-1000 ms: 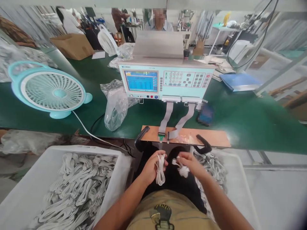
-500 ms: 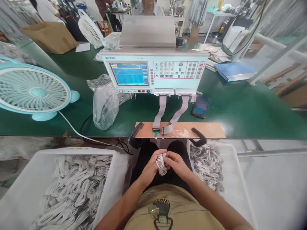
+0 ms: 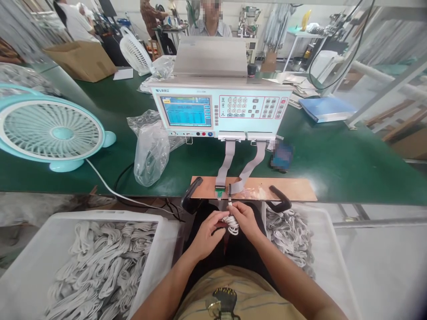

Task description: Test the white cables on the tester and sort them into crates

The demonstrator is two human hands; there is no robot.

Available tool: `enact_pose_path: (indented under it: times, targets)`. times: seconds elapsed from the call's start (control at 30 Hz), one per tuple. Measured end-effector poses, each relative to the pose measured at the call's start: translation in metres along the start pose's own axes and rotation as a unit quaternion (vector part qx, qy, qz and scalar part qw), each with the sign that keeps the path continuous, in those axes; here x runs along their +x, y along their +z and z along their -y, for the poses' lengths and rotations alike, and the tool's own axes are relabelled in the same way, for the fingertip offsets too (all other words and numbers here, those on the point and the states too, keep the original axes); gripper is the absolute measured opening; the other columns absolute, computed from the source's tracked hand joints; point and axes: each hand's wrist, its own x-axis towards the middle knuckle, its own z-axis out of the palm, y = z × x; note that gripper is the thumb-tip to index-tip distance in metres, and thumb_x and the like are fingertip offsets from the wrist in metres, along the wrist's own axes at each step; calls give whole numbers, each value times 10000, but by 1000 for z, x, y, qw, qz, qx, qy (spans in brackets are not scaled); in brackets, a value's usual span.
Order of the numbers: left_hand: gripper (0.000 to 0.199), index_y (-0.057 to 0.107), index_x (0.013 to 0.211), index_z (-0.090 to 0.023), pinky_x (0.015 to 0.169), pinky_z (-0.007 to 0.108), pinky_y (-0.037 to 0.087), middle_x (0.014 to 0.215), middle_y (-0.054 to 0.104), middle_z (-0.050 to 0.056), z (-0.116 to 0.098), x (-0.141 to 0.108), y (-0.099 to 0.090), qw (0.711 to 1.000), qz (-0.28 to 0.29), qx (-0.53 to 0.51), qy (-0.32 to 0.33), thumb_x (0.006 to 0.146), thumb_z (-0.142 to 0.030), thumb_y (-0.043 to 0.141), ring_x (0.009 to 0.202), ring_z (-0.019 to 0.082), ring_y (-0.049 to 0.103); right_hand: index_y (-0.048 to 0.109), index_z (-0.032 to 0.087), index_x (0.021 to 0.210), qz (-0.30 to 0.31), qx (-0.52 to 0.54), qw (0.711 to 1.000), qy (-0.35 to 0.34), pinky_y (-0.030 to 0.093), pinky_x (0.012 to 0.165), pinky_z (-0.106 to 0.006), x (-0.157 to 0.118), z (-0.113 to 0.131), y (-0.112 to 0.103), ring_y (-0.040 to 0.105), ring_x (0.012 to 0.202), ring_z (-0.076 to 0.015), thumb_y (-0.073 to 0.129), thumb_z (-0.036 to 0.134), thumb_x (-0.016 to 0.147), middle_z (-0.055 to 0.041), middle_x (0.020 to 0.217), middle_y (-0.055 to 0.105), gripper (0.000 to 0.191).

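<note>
A coiled white cable (image 3: 233, 226) is between my two hands, just below the table's front edge. My right hand (image 3: 245, 218) pinches its plug end, which points up against the right-hand socket on the wooden board (image 3: 293, 189). Whether the plug is fully seated is too small to tell. My left hand (image 3: 210, 231) is closed on the coil's left side with thumb and fingers. To the left of the plug, a small green circuit board (image 3: 219, 193) ends one grey ribbon cable (image 3: 227, 162). A second ribbon runs to the right-hand socket.
The tester (image 3: 220, 109) with a lit screen stands behind the board. Black clamps (image 3: 192, 194) grip the board's edge. White bins of coiled cables stand left (image 3: 30, 249) and right (image 3: 336, 262). A fan (image 3: 62, 133) and plastic bag (image 3: 151, 153) sit left. A person faces me behind the tester.
Both hands have moved up toward the board with the cable. The plug has come from my lap to the right-hand socket. The tester's screen shows a different display.
</note>
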Motion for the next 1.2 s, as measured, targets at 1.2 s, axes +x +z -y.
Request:
enact_pose_path:
  times: [1.2]
  targets:
    - [229, 565, 609, -153, 596, 214, 385, 624, 525, -6, 27, 38, -11, 985, -167, 38, -21, 771, -311, 537, 613, 112, 467, 651, 157, 671, -9, 205, 971, 121, 379, 527, -232, 11, 8, 9, 470, 511, -103, 735, 390, 622, 6, 588, 590, 252]
